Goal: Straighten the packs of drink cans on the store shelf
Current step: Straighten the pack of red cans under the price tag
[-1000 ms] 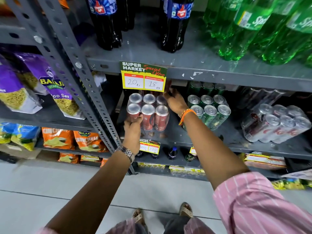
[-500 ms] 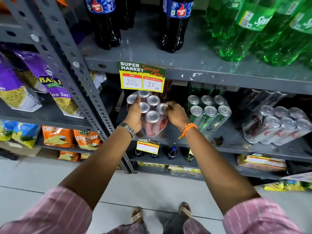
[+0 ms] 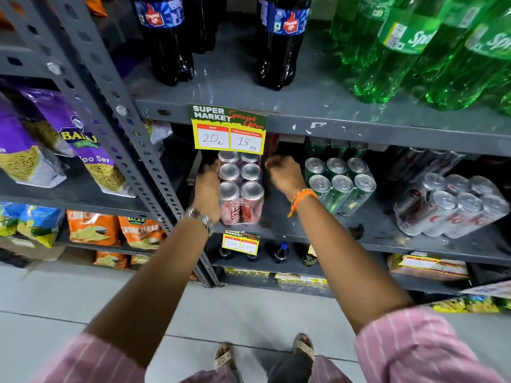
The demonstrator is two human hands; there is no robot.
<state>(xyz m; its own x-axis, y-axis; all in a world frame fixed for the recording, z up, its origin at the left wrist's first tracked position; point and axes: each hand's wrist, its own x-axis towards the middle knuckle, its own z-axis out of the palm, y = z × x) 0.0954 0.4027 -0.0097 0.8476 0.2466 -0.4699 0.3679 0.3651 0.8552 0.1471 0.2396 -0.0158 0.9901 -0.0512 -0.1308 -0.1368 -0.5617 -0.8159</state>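
Observation:
A shrink-wrapped pack of red cans (image 3: 240, 194) stands upright on the grey middle shelf (image 3: 373, 230), its short side facing me. My left hand (image 3: 208, 189) presses flat against the pack's left side. My right hand (image 3: 284, 175) is curled at the pack's upper right side, its fingertips hidden behind the wrap. To the right stands a pack of green cans (image 3: 338, 183), leaning a little. Farther right a pack of silver cans (image 3: 453, 205) lies tilted and askew.
A yellow price tag (image 3: 228, 131) hangs from the upper shelf edge just above the red pack. Dark cola bottles (image 3: 166, 37) and green bottles (image 3: 414, 45) stand on the shelf above. A perforated steel upright (image 3: 121, 134) is left of the pack, with snack bags (image 3: 69, 139) beyond.
The red pack has been turned from its wide side to its narrow side and set upright. My hands shifted from its front and back to its left and right sides.

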